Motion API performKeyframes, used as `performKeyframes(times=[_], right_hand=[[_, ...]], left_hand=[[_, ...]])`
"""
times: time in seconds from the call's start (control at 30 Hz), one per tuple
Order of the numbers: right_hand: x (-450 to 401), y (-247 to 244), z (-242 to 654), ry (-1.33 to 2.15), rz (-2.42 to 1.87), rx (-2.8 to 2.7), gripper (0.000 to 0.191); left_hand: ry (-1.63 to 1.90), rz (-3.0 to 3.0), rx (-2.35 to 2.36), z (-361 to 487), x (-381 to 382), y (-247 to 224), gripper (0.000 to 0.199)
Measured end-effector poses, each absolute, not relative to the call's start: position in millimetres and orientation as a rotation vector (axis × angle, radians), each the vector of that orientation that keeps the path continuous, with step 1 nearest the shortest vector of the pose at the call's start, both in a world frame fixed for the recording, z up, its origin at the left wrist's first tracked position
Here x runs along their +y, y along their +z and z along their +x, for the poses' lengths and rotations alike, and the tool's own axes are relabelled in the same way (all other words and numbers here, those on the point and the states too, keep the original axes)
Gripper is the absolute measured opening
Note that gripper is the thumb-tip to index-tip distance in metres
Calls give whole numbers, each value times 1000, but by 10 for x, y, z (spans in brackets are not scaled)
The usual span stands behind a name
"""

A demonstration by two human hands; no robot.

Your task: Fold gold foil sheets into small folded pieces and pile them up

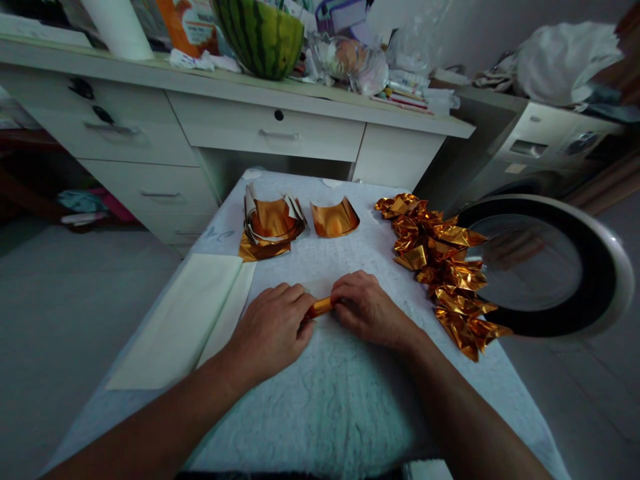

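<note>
Between my two hands lies a narrow roll of shiny gold foil paper [321,307], low over the cloth-covered table. My left hand [277,327] is closed on its left end, and my right hand [367,308] pinches the right end; the fingers hide both ends. Beyond them rests a curled stack of gold foil sheets [273,220] with pale backs. To its right, a single curved gold foil sheet [335,218] sits apart. A long heap of folded, crumpled gold foil pieces [445,267] runs down the table's right side.
Pale yellow paper sheets [185,320] lie along the left edge of the table [340,413]. A white drawer desk [270,127] stands behind, holding a cut watermelon [260,37] and plastic bags. On the right, a washing machine's open round door [545,267] reaches close to the foil heap.
</note>
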State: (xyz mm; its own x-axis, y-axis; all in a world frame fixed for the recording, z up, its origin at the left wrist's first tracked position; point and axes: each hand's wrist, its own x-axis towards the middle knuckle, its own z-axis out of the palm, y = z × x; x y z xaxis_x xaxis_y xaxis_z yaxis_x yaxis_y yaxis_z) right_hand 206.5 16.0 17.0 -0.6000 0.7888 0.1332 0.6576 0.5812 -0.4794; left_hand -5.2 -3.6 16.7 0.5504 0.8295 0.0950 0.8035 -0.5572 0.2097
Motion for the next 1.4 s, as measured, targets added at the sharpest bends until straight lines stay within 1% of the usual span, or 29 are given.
performKeyframes(times=[0.13, 0.23, 0.3, 0.37, 0.43, 0.53, 0.6, 0.7, 0.93, 1.1, 1.17, 1.3, 1.4], right_hand=[[152, 172, 2076, 572, -1174, -2461, 11], [161, 157, 2079, 580, -1185, -2432, 16], [171, 145, 2075, 593, -1182, -2390, 15], [175, 139, 2063, 608, -1167, -2321, 17], [167, 140, 2044, 589, -1136, -2245, 20], [138, 146, 2010, 488, -1089, -2187, 23], [113, 145, 1987, 421, -1058, -2194, 26], [73, 144, 1952, 345, -1004, -2209, 26], [12, 166, 1882, 179, -914, -2222, 15], [44, 129, 1907, 171, -911, -2162, 18], [60, 112, 1933, 144, -914, -2125, 20], [75, 94, 1964, 139, -952, -2148, 18], [70, 92, 1951, 224, -980, -2266, 18]], left_hand=[[219, 2688, 1340, -65, -7, 145, 14], [222, 2721, 1330, -101, 13, 133, 21], [276, 2726, 1318, -130, 24, 124, 23], [383, 2729, 1297, -153, 31, 121, 24], [563, 2750, 1319, -162, 32, 130, 26], [829, 2783, 1488, -153, 19, 161, 25], [906, 2799, 1587, -137, 5, 182, 24], [893, 2866, 1651, -114, -15, 189, 24], [817, 2889, 1685, -101, 1, 123, 24], [988, 2731, 1419, -65, 69, 87, 29], [996, 2646, 1353, -37, 84, 87, 32], [864, 2513, 1260, -4, 98, 80, 41], [763, 2471, 1209, -19, 110, 35, 39]])
